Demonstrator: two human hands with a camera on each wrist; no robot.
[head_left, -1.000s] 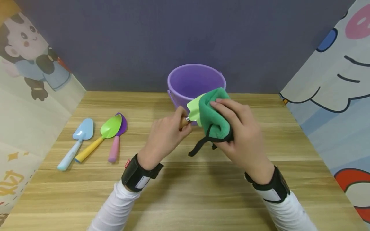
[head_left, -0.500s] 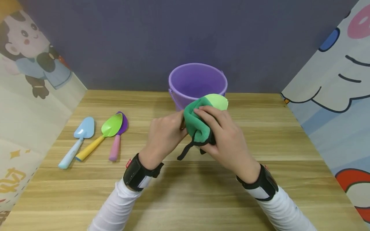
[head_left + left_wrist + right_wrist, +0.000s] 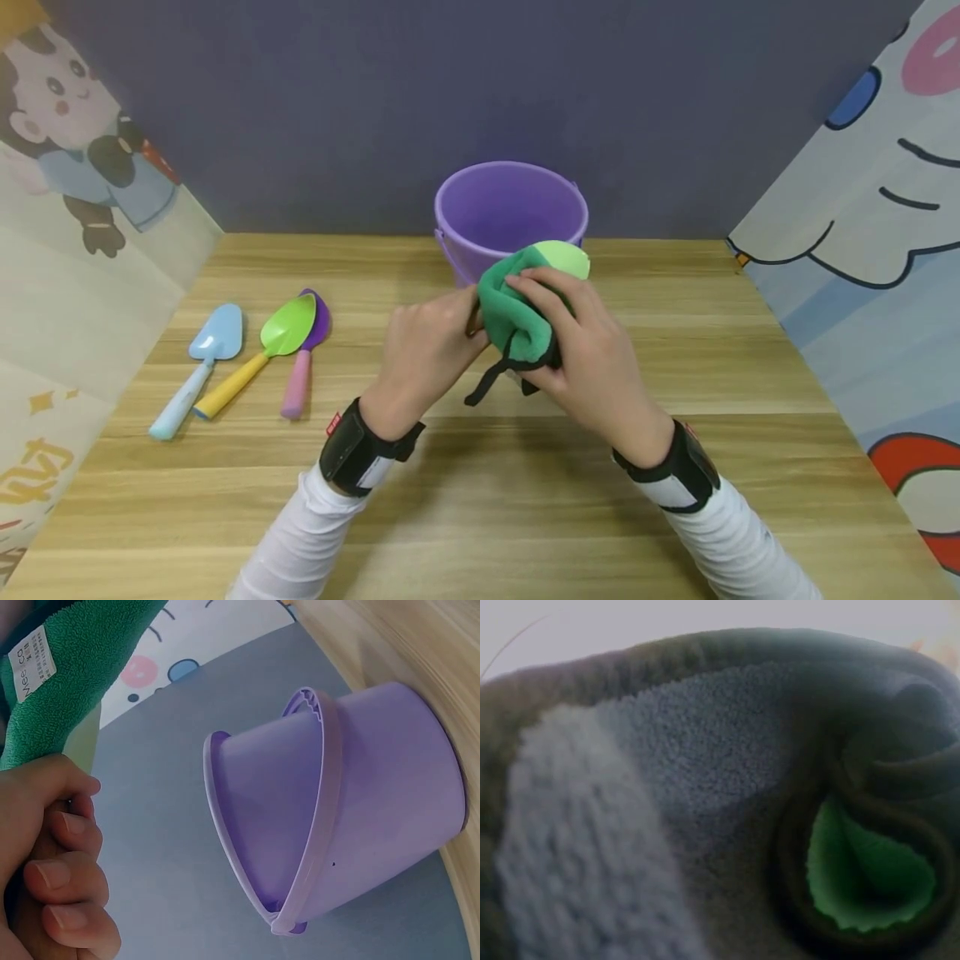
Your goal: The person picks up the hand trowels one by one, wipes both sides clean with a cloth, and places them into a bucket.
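My left hand (image 3: 429,354) grips the brown handle of a small shovel (image 3: 564,257), its fingers curled round it in the left wrist view. The shovel's light green blade tip shows past a green cloth (image 3: 513,312) with dark edging and a hanging loop. My right hand (image 3: 596,358) holds this folded cloth against the blade, fingers bent over its top. Most of the blade is hidden under the cloth. Close up in the right wrist view, blurred folds of the cloth (image 3: 870,877) fill the frame. A white label (image 3: 31,664) shows on the cloth in the left wrist view.
Just behind the hands stands a purple bucket (image 3: 468,250) with a handle. To the left on the wooden table (image 3: 480,517) lie a blue shovel (image 3: 217,332), a green one with a yellow handle (image 3: 234,385) and a purple one with a pink handle (image 3: 297,383). A dark wall (image 3: 360,117) rises behind.
My right hand has moved left with the cloth, from the blade's outer part to near the handle, so the blade's tip now shows. Over the last half second little has shifted.
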